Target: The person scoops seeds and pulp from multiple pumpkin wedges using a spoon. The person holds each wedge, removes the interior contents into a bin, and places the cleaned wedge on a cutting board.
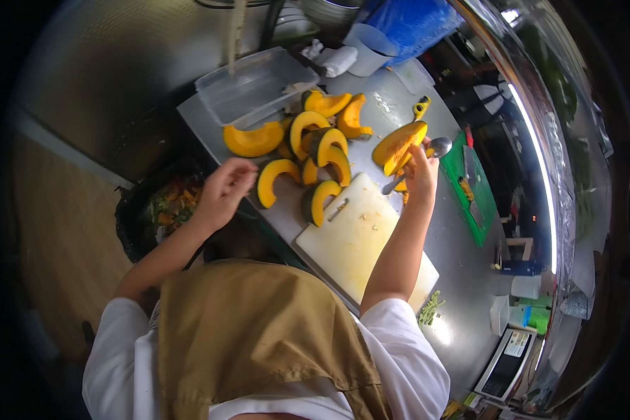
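My right hand point(421, 171) is closed around a metal spoon point(439, 147), its bowl sticking out past the fingers. Right against that hand is a large orange pumpkin piece point(399, 145); whether the fingers also grip it I cannot tell. My left hand point(227, 190) hovers at the table's left edge with curled fingers, and what they hold, if anything, is hidden. Beside it lies a curved, green-skinned pumpkin wedge point(276, 178). Several more pumpkin wedges point(323, 105) are heaped behind. A white cutting board point(357, 238) with small scraps lies between my arms.
A clear plastic tub point(259, 87) stands at the back left. Below the table's left edge is a black-lined bin point(168, 203) with vegetable scraps. A green board point(479, 196) with knives lies to the right, and a yellow-handled tool point(421, 107) lies behind the large pumpkin piece.
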A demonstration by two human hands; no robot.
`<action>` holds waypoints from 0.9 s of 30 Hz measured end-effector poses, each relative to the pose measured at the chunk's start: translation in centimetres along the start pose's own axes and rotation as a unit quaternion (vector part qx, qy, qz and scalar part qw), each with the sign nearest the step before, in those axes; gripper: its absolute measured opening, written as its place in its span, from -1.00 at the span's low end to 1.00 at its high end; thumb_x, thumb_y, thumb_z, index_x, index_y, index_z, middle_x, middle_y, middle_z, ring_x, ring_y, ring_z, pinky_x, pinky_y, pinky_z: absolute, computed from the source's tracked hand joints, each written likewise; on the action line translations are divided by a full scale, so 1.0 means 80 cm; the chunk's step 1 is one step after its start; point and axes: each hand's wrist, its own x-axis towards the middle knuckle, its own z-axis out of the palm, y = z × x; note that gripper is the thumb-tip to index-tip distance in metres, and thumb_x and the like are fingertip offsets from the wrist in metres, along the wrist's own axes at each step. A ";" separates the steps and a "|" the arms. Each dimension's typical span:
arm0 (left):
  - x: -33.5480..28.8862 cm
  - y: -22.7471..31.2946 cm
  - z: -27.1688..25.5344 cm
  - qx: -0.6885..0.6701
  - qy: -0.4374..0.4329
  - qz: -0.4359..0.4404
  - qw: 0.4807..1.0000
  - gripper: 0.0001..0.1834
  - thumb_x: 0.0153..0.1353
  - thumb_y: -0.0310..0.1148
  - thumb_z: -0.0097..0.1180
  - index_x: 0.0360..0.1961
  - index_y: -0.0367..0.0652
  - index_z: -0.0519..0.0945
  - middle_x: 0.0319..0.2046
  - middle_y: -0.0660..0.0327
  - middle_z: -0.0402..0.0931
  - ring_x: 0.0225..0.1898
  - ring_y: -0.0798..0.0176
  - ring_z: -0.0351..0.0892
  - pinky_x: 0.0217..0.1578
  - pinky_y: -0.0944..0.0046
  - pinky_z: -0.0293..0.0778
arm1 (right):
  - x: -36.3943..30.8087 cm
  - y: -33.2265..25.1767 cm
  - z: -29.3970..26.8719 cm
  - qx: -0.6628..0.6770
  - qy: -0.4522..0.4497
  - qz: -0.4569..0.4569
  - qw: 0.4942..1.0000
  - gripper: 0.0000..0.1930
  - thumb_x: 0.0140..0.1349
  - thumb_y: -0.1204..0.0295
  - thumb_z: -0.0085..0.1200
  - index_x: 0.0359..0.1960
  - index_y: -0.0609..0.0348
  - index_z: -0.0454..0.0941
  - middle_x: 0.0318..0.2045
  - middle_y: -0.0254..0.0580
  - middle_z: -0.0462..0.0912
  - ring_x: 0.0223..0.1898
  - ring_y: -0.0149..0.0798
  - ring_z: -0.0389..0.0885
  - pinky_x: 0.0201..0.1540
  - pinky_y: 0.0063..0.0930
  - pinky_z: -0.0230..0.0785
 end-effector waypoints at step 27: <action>-0.140 0.055 -0.192 -0.464 0.269 -0.023 0.844 -0.53 0.44 0.00 -0.28 0.27 0.06 0.21 0.09 0.23 0.40 0.07 0.22 0.50 -0.07 0.08 0.60 | -0.238 0.106 0.521 -0.350 -0.339 -0.403 0.775 -0.69 0.30 0.37 0.01 0.03 0.11 0.31 -0.33 0.04 0.62 -0.35 0.00 0.65 -0.35 -0.24 0.49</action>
